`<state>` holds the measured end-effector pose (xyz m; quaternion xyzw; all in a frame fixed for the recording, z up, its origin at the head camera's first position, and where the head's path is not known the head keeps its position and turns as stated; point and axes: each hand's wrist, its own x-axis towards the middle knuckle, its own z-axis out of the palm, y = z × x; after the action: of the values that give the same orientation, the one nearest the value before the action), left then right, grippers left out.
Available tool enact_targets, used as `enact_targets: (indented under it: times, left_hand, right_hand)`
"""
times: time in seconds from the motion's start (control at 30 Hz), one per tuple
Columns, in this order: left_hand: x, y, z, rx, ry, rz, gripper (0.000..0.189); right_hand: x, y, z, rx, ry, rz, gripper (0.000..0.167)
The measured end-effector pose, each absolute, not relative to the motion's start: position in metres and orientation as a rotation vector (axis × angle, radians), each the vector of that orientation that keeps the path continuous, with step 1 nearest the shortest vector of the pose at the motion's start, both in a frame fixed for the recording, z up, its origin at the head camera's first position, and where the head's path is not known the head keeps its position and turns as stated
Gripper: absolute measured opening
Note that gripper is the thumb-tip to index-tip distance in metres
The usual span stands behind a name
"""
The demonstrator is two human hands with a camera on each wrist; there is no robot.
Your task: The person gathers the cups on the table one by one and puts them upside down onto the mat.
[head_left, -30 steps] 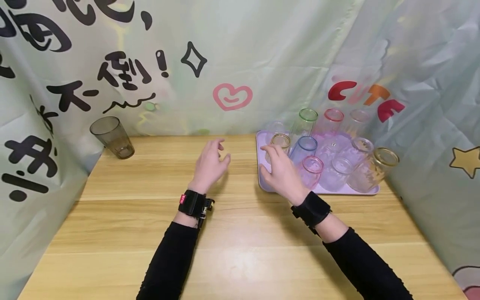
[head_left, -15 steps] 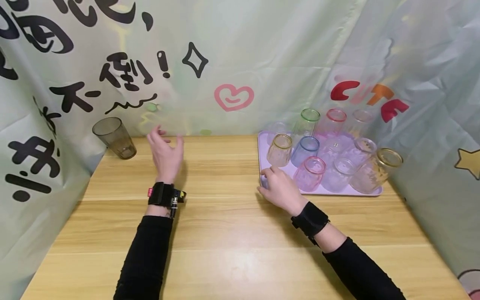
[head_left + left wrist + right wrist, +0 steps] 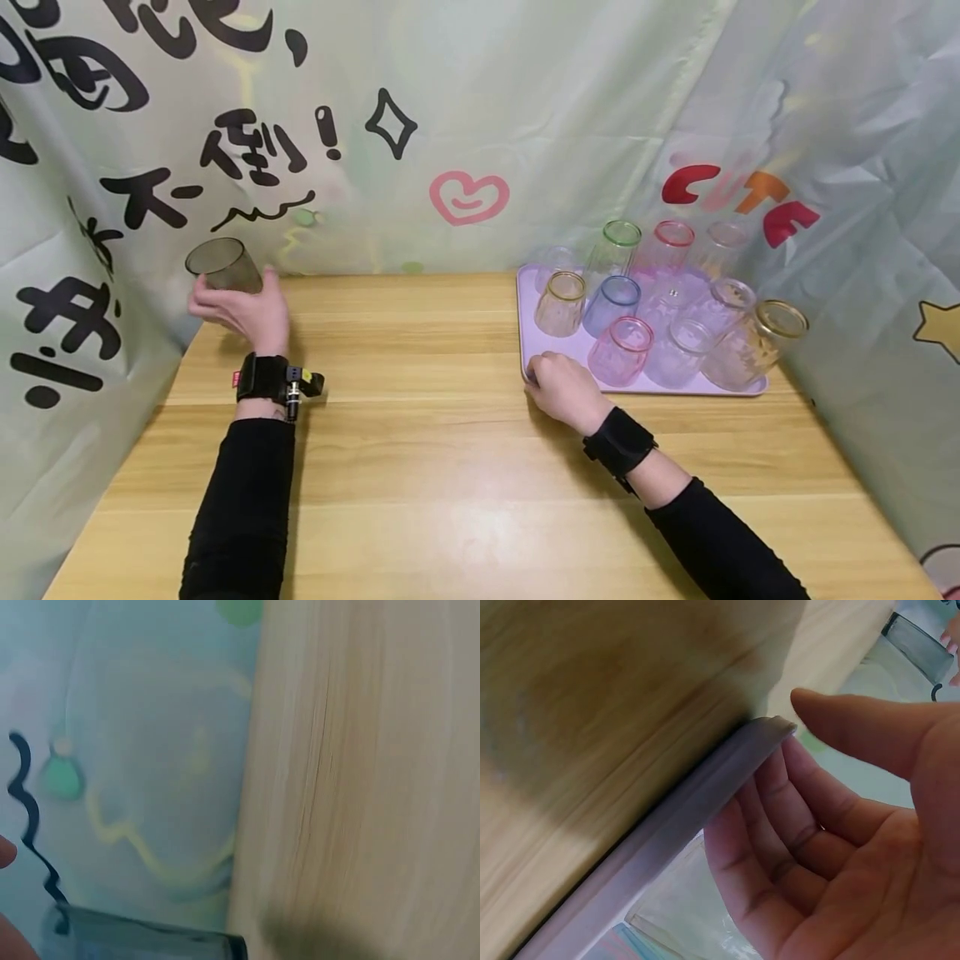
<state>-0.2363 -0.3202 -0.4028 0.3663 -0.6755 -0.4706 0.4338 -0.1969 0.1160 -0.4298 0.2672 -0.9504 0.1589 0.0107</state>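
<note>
In the head view my left hand [image 3: 247, 312] is at a smoky grey drinking glass [image 3: 225, 265] at the far left of the table, fingers bent round its front and thumb by its right side. The left wrist view catches only part of the glass [image 3: 142, 935] and a fingertip [image 3: 6, 852]. My right hand [image 3: 566, 390] grips the front left corner of a lilac tray [image 3: 527, 333]. Its fingers hook over the tray rim [image 3: 682, 795] in the right wrist view, while the thumb stands off it. Several clear and tinted glasses stand on the tray, including a pink one [image 3: 621, 354].
Wooden tabletop [image 3: 420, 433] spreads between the hands and toward the front. A printed curtain [image 3: 390, 217] closes off the back and both sides. A large gold-rimmed glass [image 3: 750, 354] stands at the tray's right end.
My left hand has moved left across the table and closed in round the smoky glass. The right hand has come down to the tray's front left corner, its fingers now curled.
</note>
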Motion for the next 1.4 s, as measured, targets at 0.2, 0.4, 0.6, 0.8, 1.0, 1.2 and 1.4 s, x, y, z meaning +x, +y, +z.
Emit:
enact_targets:
  times: [0.2,0.4,0.6,0.8,1.0,1.2,1.4]
  left_hand:
    - [-0.238,-0.347,-0.406,1.054,-1.689,-1.295,0.112]
    - [-0.238,-0.366,-0.405,1.076,-1.755,-1.499,0.127]
    - [-0.241,-0.379,-0.404,1.077,-1.808,-1.530,0.126]
    - [-0.241,-0.385,-0.403,1.049,-1.894,-1.439,0.109]
    - [-0.241,-0.386,-0.400,1.076,-1.922,-1.428,0.101]
    - [-0.239,-0.380,-0.400,1.081,-1.903,-1.495,0.102]
    - [-0.238,-0.369,-0.404,1.043,-1.847,-1.619,0.102]
  right_hand:
    - [-0.195,0.116,-0.432,0.827,-2.959,0.461,0.023]
    - [-0.194,0.115,-0.433,0.810,-2.961,0.447,0.023]
    - [-0.193,0.114,-0.435,0.809,-2.954,0.442,0.023]
    - [-0.193,0.113,-0.434,0.818,-2.948,0.442,0.023]
    - [-0.194,0.113,-0.434,0.821,-2.949,0.449,0.022]
    - [-0.193,0.114,-0.433,0.820,-2.929,0.446,0.014]
    - [-0.194,0.116,-0.435,0.810,-2.929,0.449,0.013]
